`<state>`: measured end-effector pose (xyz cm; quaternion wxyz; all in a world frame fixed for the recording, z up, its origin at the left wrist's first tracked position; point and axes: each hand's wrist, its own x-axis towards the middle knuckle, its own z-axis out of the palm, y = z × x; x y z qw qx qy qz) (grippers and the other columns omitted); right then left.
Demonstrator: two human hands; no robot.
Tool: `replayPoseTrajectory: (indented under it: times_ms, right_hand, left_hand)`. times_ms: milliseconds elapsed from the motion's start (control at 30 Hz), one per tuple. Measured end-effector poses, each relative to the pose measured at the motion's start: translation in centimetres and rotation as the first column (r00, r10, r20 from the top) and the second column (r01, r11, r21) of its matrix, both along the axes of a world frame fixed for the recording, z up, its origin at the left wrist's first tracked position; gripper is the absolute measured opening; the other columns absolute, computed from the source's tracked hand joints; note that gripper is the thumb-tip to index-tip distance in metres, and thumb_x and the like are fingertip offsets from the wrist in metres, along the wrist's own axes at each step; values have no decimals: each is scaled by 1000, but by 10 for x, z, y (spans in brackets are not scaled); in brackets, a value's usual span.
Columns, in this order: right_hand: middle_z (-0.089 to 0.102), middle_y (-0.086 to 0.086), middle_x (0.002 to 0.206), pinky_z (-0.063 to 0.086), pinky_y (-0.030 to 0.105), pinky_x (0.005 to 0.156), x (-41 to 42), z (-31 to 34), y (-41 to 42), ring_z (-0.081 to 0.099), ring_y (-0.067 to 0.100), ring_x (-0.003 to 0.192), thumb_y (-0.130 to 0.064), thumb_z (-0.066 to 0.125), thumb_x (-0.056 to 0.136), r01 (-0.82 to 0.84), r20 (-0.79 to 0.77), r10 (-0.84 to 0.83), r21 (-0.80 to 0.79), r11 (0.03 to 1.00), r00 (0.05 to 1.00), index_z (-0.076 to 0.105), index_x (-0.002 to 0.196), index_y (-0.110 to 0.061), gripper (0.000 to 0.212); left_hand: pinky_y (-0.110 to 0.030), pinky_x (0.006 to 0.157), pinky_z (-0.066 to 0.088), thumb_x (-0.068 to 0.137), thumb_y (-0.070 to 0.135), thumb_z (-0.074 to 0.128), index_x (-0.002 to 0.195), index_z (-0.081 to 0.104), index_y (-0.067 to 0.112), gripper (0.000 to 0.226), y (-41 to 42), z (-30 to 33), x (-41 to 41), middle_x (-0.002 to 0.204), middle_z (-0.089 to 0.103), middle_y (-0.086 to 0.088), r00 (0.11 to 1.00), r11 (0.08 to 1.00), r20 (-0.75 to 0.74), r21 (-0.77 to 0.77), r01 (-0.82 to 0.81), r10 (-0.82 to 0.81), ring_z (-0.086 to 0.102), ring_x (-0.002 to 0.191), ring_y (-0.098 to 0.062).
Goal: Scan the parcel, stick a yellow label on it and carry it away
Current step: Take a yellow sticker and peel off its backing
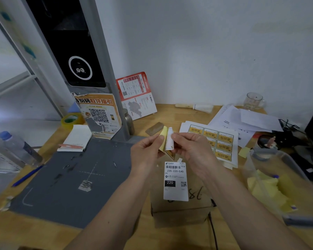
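Head view: wooden worktop (116, 231) carries the cardboard parcel (181, 210), white shipping label up, near its front edge. Above it, left hand (145, 152) and right hand (192, 150) each pinch, in a clenched grip, the yellow label (163, 135) and its backing.

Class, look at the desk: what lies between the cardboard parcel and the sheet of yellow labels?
In the head view, the right hand and forearm cross that stretch between the parcel and the label sheet; the wooden desk beneath shows bare.
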<state>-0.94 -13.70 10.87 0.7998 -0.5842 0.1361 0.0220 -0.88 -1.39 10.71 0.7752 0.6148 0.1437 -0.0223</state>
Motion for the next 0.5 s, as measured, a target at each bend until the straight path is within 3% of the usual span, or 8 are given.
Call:
replayPoseTrajectory:
  times_ms: [133,300,500]
  right_hand:
    - [74,10,75,58,37,78,1,0,-1,68,24,77,-2,68,83,8,-14,-7,65,998,1000,72,78,-5,8]
    - [74,11,77,59,27,61,0,-2,-3,70,23,74,-1,63,86,16,-18,-14,118,993,1000,69,77,-3,11]
    - [73,14,81,58,26,59,-2,-2,-4,70,21,72,-2,60,89,10,-11,-8,138,990,1000,67,78,-2,13]
  left_hand:
    - [-34,78,60,84,9,67,97,72,5,14,1,2,-1,98,73,-16,1000,999,-21,-42,-11,10,70,83,-22]
    - [-30,72,59,85,7,65,79,70,12,9,0,7,-2,86,72,-7,997,988,-68,-148,-47,38,69,77,-18]
    - [-26,67,60,87,6,63,79,68,9,10,1,6,-2,86,71,-9,996,980,-85,-191,-50,34,68,78,-19]
